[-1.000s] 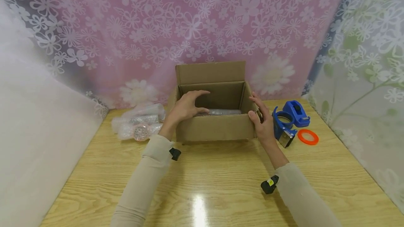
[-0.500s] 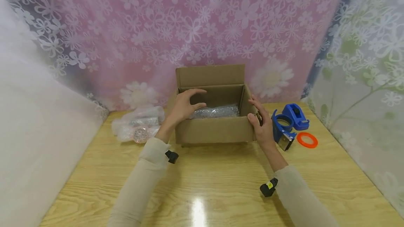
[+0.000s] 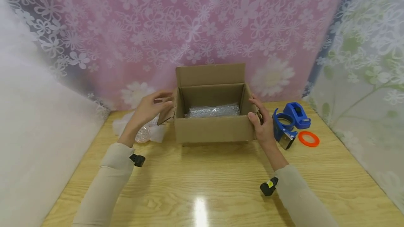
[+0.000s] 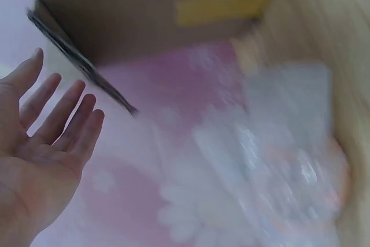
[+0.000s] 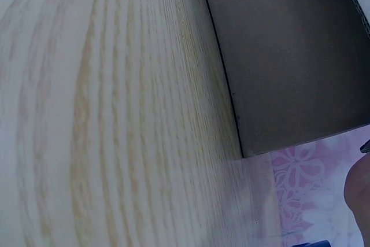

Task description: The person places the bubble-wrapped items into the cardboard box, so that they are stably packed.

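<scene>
An open cardboard box (image 3: 214, 128) stands at the back of the wooden table (image 3: 202, 181), its rear flap up. A bubble-wrapped item (image 3: 213, 111) lies inside it. My left hand (image 3: 151, 109) hovers beside the box's left side flap (image 3: 166, 114), fingers straight and spread; the left wrist view shows the open palm (image 4: 46, 137) holding nothing, with that flap's edge (image 4: 81, 65) close by. My right hand (image 3: 260, 121) rests flat against the box's right wall, thumb on the front corner. More bubble-wrapped pieces (image 3: 148, 132) lie left of the box, partly behind my left wrist.
A blue tape dispenser (image 3: 285, 123) sits just right of my right hand, with an orange ring (image 3: 308, 138) beyond it. Flowered curtains close in the back and right sides; a white wall stands at the left. Bare wood runs along the table's front.
My left hand has pulled out of the box and moved left to the side flap, which now stands out. The wrapped item stays inside. My right hand has not moved.
</scene>
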`<state>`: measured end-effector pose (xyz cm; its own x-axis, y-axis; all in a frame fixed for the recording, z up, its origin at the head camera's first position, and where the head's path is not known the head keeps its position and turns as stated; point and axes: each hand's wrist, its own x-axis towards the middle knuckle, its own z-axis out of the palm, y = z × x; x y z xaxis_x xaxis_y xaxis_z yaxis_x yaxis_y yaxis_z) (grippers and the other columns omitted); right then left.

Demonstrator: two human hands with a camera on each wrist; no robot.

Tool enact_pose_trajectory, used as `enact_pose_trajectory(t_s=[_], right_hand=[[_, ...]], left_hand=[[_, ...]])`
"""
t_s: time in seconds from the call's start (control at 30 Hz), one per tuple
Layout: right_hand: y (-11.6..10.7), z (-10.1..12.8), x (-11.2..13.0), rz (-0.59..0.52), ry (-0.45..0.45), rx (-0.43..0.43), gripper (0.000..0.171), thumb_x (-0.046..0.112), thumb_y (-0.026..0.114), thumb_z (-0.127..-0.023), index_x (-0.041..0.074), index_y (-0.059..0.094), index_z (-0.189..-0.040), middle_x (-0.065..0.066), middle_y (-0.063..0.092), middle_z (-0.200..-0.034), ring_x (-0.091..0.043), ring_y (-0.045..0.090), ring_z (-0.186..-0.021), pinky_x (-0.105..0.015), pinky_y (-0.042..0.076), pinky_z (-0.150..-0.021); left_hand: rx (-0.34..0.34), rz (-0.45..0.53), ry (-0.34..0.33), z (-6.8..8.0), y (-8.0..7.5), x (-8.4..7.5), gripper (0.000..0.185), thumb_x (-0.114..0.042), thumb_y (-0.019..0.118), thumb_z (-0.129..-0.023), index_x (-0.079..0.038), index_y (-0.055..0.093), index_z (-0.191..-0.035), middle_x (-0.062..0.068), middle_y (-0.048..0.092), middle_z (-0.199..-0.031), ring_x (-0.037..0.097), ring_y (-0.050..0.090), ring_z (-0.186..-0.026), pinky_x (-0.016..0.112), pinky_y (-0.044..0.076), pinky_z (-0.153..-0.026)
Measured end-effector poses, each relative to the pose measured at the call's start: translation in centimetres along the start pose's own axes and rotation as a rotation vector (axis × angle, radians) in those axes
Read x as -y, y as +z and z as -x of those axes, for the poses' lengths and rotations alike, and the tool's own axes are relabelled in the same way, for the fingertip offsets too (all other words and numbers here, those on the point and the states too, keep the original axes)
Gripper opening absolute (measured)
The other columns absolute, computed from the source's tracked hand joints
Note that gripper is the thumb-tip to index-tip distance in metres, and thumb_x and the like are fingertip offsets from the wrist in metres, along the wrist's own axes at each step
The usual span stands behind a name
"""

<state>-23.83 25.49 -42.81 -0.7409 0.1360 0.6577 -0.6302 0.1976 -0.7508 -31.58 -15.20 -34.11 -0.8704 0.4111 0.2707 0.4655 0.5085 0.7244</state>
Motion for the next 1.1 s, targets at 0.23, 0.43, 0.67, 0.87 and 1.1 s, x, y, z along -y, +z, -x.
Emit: enact_pose_trajectory(t_s=[0.23, 0.43, 0.67, 0.87, 1.1], right_hand=[[-0.2, -0.2, 0.1, -0.033, 0.004, -0.008, 0.047, 0.004, 0.058, -0.099, -0.001, 0.056, -0.146, -0.013, 0.042, -0.164, -0.024, 0.032, -0.154, -0.049, 0.026, -0.125], [-0.4, -0.2, -2.3, -0.038, -0.007, -0.012, 0.048, 0.004, 0.058, -0.1, 0.003, 0.056, -0.147, -0.008, 0.041, -0.165, -0.023, 0.031, -0.155, -0.043, 0.025, -0.126], [-0.3, -0.1, -2.5, -0.04, -0.023, -0.012, 0.048, 0.004, 0.059, -0.099, 0.003, 0.056, -0.147, -0.009, 0.042, -0.164, -0.024, 0.033, -0.154, -0.045, 0.026, -0.126], [-0.4, -0.3, -2.4, -0.029, -0.042, -0.022, 0.047, 0.004, 0.059, -0.099, 0.003, 0.057, -0.147, -0.009, 0.042, -0.164, -0.024, 0.034, -0.154, -0.046, 0.021, -0.127], [-0.2, -0.2, -2.5, -0.049, -0.033, -0.003, 0.048, 0.003, 0.059, -0.099, 0.002, 0.056, -0.147, -0.009, 0.042, -0.164, -0.024, 0.031, -0.155, -0.04, 0.027, -0.125]], left_hand=[[0.06, -0.096, -0.043, 2.0, -2.0, 3.3, 0.053, -0.036, 0.068, -0.103, -0.017, 0.055, -0.15, 0.011, 0.058, -0.15, 0.036, 0.05, -0.14, 0.053, 0.042, -0.116], [0.1, -0.145, -0.146, 3.8, -3.9, 5.6, 0.056, -0.043, 0.064, -0.104, -0.018, 0.052, -0.152, 0.014, 0.051, -0.156, 0.043, 0.044, -0.143, 0.061, 0.04, -0.115], [0.106, -0.191, -0.129, 5.9, -5.5, 8.0, 0.049, -0.029, 0.066, -0.104, -0.006, 0.057, -0.146, 0.02, 0.052, -0.153, 0.043, 0.046, -0.141, 0.062, 0.037, -0.116], [0.183, -0.266, -0.16, 7.0, -5.4, 9.7, 0.047, -0.025, 0.07, -0.102, -0.005, 0.06, -0.144, 0.023, 0.055, -0.149, 0.048, 0.047, -0.138, 0.067, 0.037, -0.113], [0.288, -0.28, -0.169, 8.8, -4.1, 11.6, 0.065, -0.02, 0.076, -0.097, -0.005, 0.049, -0.154, 0.027, 0.047, -0.155, 0.053, 0.043, -0.14, 0.072, 0.04, -0.107]])
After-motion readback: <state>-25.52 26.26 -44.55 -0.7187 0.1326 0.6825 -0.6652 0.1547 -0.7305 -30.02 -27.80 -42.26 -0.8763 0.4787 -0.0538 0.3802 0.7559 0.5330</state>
